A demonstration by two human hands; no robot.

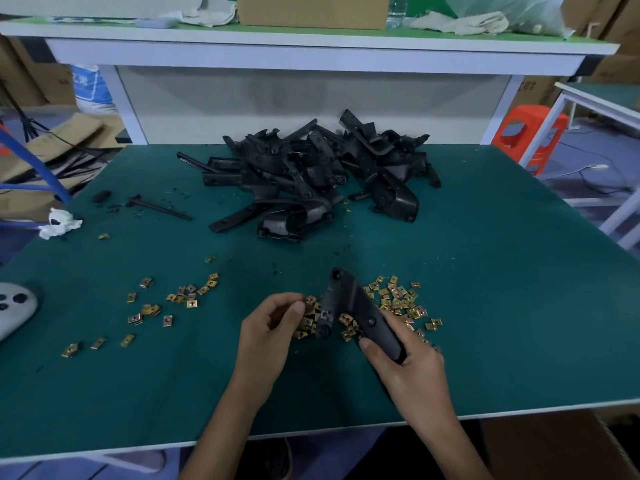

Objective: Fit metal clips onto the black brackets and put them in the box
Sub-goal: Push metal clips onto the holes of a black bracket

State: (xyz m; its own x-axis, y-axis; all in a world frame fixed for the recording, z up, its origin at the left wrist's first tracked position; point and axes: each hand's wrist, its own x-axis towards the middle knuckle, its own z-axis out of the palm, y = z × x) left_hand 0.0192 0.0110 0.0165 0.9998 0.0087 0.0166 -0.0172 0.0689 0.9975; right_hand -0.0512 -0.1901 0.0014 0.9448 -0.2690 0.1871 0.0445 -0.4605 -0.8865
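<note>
My right hand (405,362) grips the lower end of a black bracket (349,303), which slants up to the left over a scatter of gold metal clips (398,303). One clip sits on the bracket's near left lug. My left hand (273,327) hovers just left of the bracket with fingers curled, thumb and fingertips close together; whether it pinches a clip is hidden. A big pile of black brackets (311,174) lies at the back middle of the green table (502,306). The corner of a brown cardboard box (561,445) shows below the table's front right edge.
More gold clips (166,306) lie spread to the left. A grey controller (14,306) sits at the left edge, crumpled white paper (59,223) and a thin black rod (159,207) further back. A white shelf (311,46) spans the rear; an orange stool (526,136) stands right.
</note>
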